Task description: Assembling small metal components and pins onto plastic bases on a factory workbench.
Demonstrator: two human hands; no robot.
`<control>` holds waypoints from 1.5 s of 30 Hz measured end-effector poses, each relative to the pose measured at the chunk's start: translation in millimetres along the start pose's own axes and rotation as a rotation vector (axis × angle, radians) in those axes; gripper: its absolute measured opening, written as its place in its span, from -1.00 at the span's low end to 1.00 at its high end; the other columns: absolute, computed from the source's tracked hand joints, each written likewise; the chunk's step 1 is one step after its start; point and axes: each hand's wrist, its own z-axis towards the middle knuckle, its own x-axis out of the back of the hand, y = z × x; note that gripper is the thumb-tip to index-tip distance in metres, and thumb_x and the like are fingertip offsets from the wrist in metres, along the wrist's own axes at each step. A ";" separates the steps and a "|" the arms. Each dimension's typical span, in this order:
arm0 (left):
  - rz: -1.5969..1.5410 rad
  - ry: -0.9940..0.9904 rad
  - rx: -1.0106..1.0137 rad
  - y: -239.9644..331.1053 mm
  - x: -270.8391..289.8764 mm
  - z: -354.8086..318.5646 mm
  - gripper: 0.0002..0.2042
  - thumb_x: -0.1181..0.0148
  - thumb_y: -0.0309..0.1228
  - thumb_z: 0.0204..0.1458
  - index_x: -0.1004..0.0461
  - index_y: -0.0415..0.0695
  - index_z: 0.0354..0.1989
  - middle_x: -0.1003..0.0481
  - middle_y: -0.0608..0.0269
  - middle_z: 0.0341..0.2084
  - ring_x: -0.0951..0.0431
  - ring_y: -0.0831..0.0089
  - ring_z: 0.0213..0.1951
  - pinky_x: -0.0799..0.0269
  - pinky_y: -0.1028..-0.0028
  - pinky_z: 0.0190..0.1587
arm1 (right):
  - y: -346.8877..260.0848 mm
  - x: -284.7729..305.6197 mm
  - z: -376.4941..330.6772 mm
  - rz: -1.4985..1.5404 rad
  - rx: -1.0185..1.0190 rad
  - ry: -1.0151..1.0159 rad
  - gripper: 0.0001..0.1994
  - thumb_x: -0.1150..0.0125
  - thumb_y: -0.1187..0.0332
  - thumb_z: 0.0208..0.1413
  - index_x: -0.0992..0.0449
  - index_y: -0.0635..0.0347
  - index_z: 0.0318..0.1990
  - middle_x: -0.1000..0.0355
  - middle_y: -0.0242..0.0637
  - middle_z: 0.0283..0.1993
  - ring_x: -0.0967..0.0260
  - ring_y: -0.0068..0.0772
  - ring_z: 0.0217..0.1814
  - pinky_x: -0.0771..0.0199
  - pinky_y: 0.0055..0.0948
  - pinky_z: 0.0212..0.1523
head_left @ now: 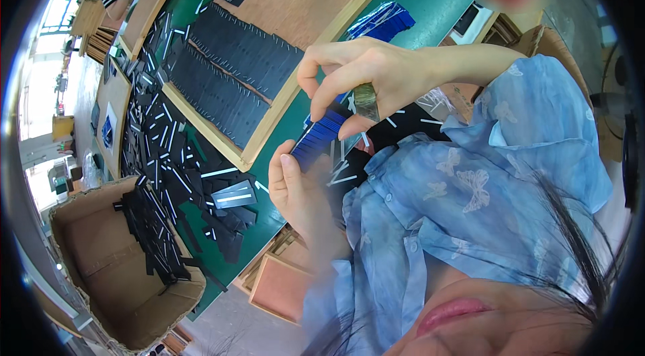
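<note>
Both hands grip a stack of blue strips [321, 137] above the green counter [430, 0]: left hand [299, 188] clamped beneath, right hand [359, 77] pinching its top. Black strips [232, 70] fill the wooden tray [269, 124] beside them.

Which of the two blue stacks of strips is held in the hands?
The blue stack near the shirt, gripped between left hand and right hand. The other blue stack lies untouched on the green table.
</note>
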 end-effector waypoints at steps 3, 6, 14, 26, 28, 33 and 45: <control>0.028 0.001 -0.001 2.4 -0.1 -1.1 -0.71 0.05 -0.32 0.22 -0.36 -0.34 -0.07 -0.49 0.03 -0.35 -0.53 0.40 -0.48 -0.52 0.55 -0.43 | -1.8 0.7 1.6 -0.027 0.008 -0.015 -0.69 -0.46 0.41 -0.30 -0.55 0.11 -0.29 -0.33 -0.32 -0.17 -0.41 -0.39 -0.24 -0.42 -0.48 -0.26; 0.023 -0.009 -0.005 1.2 2.6 -1.1 -0.72 0.05 -0.32 0.22 -0.36 -0.33 -0.08 -0.50 0.04 -0.35 -0.53 0.40 -0.48 -0.51 0.56 -0.43 | -1.6 -1.4 0.5 0.013 0.016 -0.004 -0.69 -0.46 0.42 -0.29 -0.55 0.12 -0.29 -0.33 -0.31 -0.16 -0.42 -0.40 -0.23 -0.42 -0.48 -0.27; 0.009 -0.061 -0.017 3.0 5.0 -3.8 -0.72 0.07 -0.33 0.23 -0.35 -0.32 -0.08 -0.50 0.05 -0.35 -0.53 0.40 -0.47 -0.51 0.55 -0.41 | -5.2 -0.7 2.0 0.019 0.016 -0.007 -0.71 -0.45 0.42 -0.27 -0.56 0.13 -0.30 -0.33 -0.31 -0.17 -0.43 -0.41 -0.27 -0.43 -0.48 -0.26; 0.005 -0.075 -0.031 2.3 5.6 -4.1 -0.72 0.08 -0.34 0.23 -0.34 -0.34 -0.08 -0.49 0.02 -0.35 -0.52 0.40 -0.49 -0.51 0.55 -0.42 | -5.7 2.7 -1.2 0.001 -0.026 -0.022 -0.69 -0.44 0.38 -0.26 -0.54 0.13 -0.27 -0.34 -0.28 -0.15 -0.42 -0.37 -0.21 -0.41 -0.46 -0.24; 0.028 -0.051 -0.073 3.9 6.3 -9.0 -0.72 0.08 -0.34 0.23 -0.34 -0.35 -0.08 -0.49 0.02 -0.35 -0.53 0.39 -0.48 -0.51 0.55 -0.43 | -7.0 0.2 3.0 -0.004 -0.007 -0.037 -0.66 -0.43 0.34 -0.25 -0.52 0.14 -0.24 -0.34 -0.27 -0.16 -0.41 -0.35 -0.19 -0.41 -0.44 -0.24; 0.232 0.048 -0.164 0.9 -12.2 -16.9 -0.74 0.07 -0.39 0.22 -0.35 -0.39 -0.10 -0.49 0.00 -0.34 -0.55 0.38 -0.47 -0.53 0.54 -0.41 | -7.8 -3.8 7.4 0.079 -0.406 -0.015 -0.53 -0.40 0.22 -0.24 -0.40 0.21 -0.15 -0.33 -0.27 -0.20 -0.29 -0.38 -0.26 -0.30 -0.47 -0.29; 0.179 0.026 -0.156 1.3 -17.3 -6.0 -0.77 0.03 -0.38 0.20 -0.33 -0.31 -0.09 -0.51 0.01 -0.36 -0.55 0.42 -0.37 -0.48 0.51 -0.28 | 7.3 -2.7 0.7 0.165 -0.464 0.023 -0.82 -0.36 0.34 -0.06 -0.51 0.23 -0.50 -0.33 -0.38 -0.29 -0.22 -0.58 -0.32 -0.19 -0.55 -0.37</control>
